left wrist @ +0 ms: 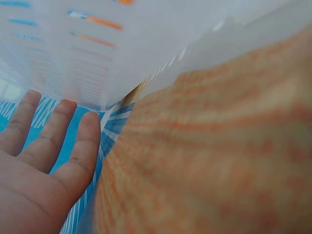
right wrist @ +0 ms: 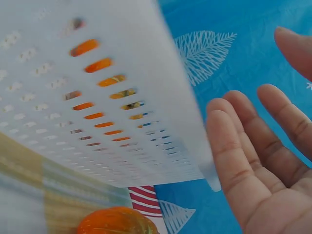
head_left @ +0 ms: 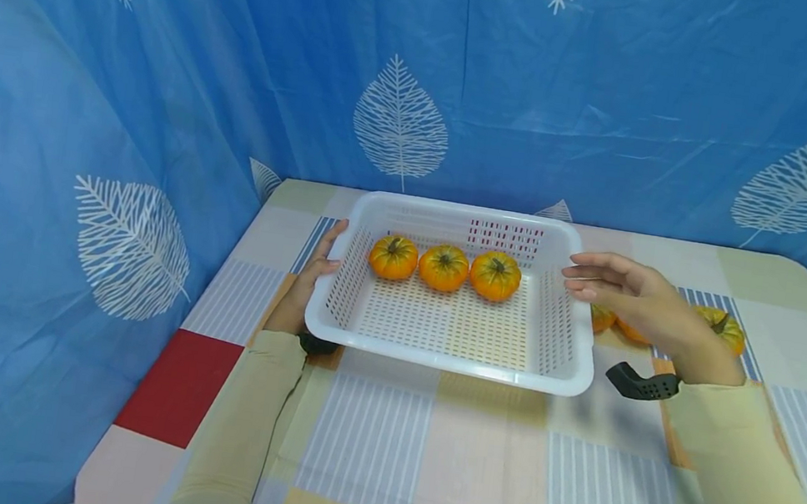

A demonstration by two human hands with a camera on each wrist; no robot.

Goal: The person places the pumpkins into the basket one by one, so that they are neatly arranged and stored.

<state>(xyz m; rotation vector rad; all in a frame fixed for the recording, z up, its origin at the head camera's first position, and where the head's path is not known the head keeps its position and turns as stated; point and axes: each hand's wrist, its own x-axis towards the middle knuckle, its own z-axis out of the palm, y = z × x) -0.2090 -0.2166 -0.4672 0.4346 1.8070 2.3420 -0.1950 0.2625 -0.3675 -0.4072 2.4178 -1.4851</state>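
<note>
A white plastic basket (head_left: 406,355) with slotted walls stands in the middle of the head view. Three small orange pumpkins (head_left: 443,268) sit in a row inside it. My left hand (head_left: 307,286) is at the basket's left rim; the left wrist view shows its fingers (left wrist: 85,141) straight, their tips right at the slotted wall. On the other side, my right hand (head_left: 629,288) has its fingers extended, fingertips right at the right rim. In the right wrist view the thumb (right wrist: 297,51) stands apart from the fingers.
More small pumpkins (head_left: 721,326) lie on the table to the basket's right, partly hidden behind my right hand and the rim. A checked patchwork cloth (head_left: 482,472) covers the table. Blue curtains (head_left: 306,63) with white leaf prints hang behind and to the left.
</note>
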